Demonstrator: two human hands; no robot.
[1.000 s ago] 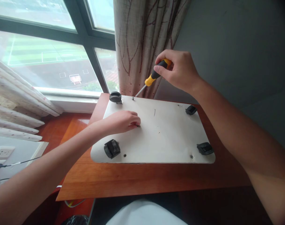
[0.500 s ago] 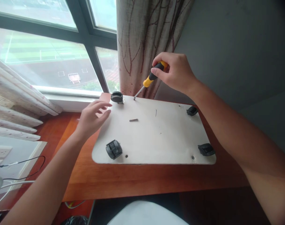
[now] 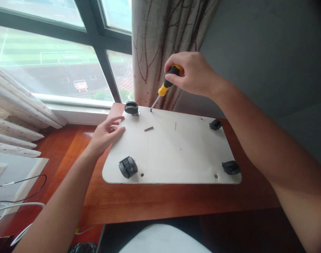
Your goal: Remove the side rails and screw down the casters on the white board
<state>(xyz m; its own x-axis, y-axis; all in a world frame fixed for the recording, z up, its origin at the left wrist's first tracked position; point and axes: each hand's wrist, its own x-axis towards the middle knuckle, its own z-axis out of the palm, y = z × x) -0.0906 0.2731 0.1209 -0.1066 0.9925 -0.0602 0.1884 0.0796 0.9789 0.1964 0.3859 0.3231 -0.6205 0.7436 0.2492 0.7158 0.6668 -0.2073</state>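
- We count one board (image 3: pixel 176 158), pale, lying flat on one table (image 3: pixel 176 200); the table shows along the board's near side and past its left and right ends.
- We count four casters on the board, one by each corner: the far-left caster (image 3: pixel 131 108), the near-left caster (image 3: pixel 128 167), the far-right caster (image 3: pixel 215 124) and the near-right caster (image 3: pixel 231 167).
- We see two hands. The right hand (image 3: pixel 193 72), above and beyond the board's far edge, is closed around the handle of one screwdriver (image 3: pixel 162 92).
- The screwdriver, black and yellow, tilts down to the left; its tip meets a small dark fitting (image 3: pixel 151 110) at the board's far edge, just right of the far-left caster. We cannot tell what kind of fitting it is.
- The left hand (image 3: pixel 104 133) is at the board's left edge, thumb and fingers parted wide, thumb over the top face. We cannot tell how firmly it presses.
- We count one loose screw (image 3: pixel 148 129), lying on its side on the left half of the board.
- We make out two dark spots along the board's near edge, a left spot (image 3: pixel 142 175) and a right spot (image 3: pixel 216 176).
- Beyond the board's far edge we see one patterned curtain (image 3: pixel 160 42).
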